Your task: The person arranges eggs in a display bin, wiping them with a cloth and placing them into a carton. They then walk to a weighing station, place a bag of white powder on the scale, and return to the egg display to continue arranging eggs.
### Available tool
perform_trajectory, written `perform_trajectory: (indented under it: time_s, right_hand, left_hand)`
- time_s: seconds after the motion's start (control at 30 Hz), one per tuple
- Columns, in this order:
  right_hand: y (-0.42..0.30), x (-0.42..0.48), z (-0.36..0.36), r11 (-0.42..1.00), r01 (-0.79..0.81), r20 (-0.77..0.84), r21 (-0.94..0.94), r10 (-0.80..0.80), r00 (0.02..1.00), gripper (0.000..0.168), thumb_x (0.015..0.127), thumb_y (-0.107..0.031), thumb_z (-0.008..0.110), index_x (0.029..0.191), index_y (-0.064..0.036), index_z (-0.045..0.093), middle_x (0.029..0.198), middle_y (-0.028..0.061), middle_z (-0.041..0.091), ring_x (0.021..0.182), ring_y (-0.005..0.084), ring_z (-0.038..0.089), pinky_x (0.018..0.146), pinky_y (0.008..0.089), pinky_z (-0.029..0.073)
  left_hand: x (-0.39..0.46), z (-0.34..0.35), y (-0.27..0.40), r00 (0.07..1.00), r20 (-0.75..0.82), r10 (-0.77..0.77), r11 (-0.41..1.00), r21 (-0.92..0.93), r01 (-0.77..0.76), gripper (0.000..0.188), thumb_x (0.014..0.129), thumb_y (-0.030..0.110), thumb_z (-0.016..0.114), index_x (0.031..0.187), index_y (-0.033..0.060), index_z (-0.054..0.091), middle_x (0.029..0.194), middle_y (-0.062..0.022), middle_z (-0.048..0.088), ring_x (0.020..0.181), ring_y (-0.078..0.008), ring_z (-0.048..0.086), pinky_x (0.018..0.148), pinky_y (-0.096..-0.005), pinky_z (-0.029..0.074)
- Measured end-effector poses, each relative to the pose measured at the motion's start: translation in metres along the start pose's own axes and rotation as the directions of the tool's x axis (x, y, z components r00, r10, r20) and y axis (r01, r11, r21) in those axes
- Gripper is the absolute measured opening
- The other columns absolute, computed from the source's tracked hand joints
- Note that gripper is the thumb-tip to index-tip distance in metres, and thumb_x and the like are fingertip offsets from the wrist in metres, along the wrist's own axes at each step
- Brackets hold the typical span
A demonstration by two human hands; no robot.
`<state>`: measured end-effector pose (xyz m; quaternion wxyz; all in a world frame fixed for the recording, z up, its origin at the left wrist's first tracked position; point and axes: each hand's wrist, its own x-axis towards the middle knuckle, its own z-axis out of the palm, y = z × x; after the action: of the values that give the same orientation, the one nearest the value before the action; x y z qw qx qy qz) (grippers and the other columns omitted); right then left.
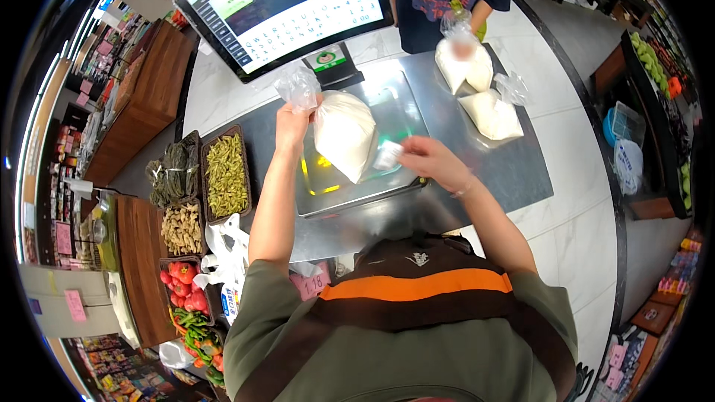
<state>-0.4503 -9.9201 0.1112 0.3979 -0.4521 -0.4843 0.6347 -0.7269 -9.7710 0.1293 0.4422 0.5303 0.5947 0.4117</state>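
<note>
My left hand grips the twisted neck of a clear plastic bag of white powder, which hangs at a tilt over a counter scale's metal platform. Between the fingers of my right hand is a small white printed label, close to the bag's lower right side. Whether the label touches the bag I cannot tell. Two more bags of white powder, an upper one and a lower one, rest on the right part of the steel counter.
A touchscreen monitor stands behind the scale. Across the counter is a person in a dark printed T-shirt, one hand by the upper bag. Baskets of green pods, ginger and tomatoes line the left, beside white plastic bags.
</note>
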Motion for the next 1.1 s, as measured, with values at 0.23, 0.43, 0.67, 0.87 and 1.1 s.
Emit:
perform_trajectory:
  time_s: [0.23, 0.43, 0.67, 0.87, 1.1]
  right_hand:
    - [-0.028, 0.122, 0.072, 0.908, 0.015, 0.075, 0.418, -0.051, 0.996, 0.025, 0.085, -0.013, 0.069, 0.104, 0.001, 0.061, 0.092, 0.0056, 0.067, 0.081, 0.0138, 0.067, 0.068, 0.0250, 0.053]
    - [0.005, 0.149, 0.082, 0.984, 0.148, -0.172, 0.101, -0.129, 0.977, 0.034, 0.077, -0.015, 0.076, 0.103, 0.003, 0.064, 0.092, 0.0096, 0.070, 0.077, 0.0140, 0.067, 0.068, 0.0284, 0.053]
    - [0.007, 0.141, 0.080, 0.983, 0.182, -0.192, -0.040, -0.186, 0.964, 0.038, 0.078, -0.017, 0.076, 0.106, 0.005, 0.062, 0.090, 0.0103, 0.069, 0.076, 0.0137, 0.066, 0.066, 0.0283, 0.052]
    - [0.009, 0.145, 0.071, 0.949, 0.197, -0.127, 0.245, -0.170, 0.977, 0.039, 0.081, -0.017, 0.072, 0.112, 0.002, 0.062, 0.087, 0.0093, 0.068, 0.073, 0.0135, 0.065, 0.063, 0.0277, 0.051]
    - [-0.005, 0.121, 0.059, 0.946, 0.206, -0.446, -0.251, -0.302, 0.843, 0.039, 0.079, -0.018, 0.071, 0.116, -0.007, 0.065, 0.085, 0.0080, 0.065, 0.071, 0.0173, 0.063, 0.066, 0.0292, 0.049]
  left_hand:
    - [-0.007, -0.007, 0.002, 0.944, 0.255, -0.210, 0.829, -0.465, 0.310, 0.024, 0.087, 0.018, 0.072, 0.105, 0.0034, 0.066, 0.091, -0.0010, 0.067, 0.073, -0.0057, 0.059, 0.058, -0.0165, 0.049]
    - [-0.012, -0.006, 0.006, 0.913, 0.337, -0.230, 0.735, -0.555, 0.390, 0.022, 0.088, 0.014, 0.068, 0.108, 0.0032, 0.065, 0.092, -0.0030, 0.067, 0.076, -0.0075, 0.062, 0.062, -0.0183, 0.051]
    - [-0.018, -0.005, 0.016, 0.961, 0.241, -0.133, 0.944, -0.263, 0.197, 0.030, 0.081, 0.015, 0.077, 0.107, 0.0056, 0.064, 0.096, -0.0026, 0.066, 0.088, -0.0105, 0.062, 0.071, -0.0213, 0.050]
    - [-0.005, -0.014, 0.011, 0.955, 0.235, -0.183, 0.929, -0.276, 0.246, 0.025, 0.079, 0.011, 0.077, 0.102, 0.0051, 0.068, 0.095, -0.0028, 0.068, 0.086, -0.0110, 0.063, 0.068, -0.0197, 0.050]
    - [-0.005, -0.024, 0.004, 0.947, 0.255, -0.197, 0.897, -0.342, 0.279, 0.027, 0.081, 0.012, 0.077, 0.105, 0.0049, 0.066, 0.096, -0.0017, 0.067, 0.089, -0.0097, 0.063, 0.070, -0.0200, 0.051]
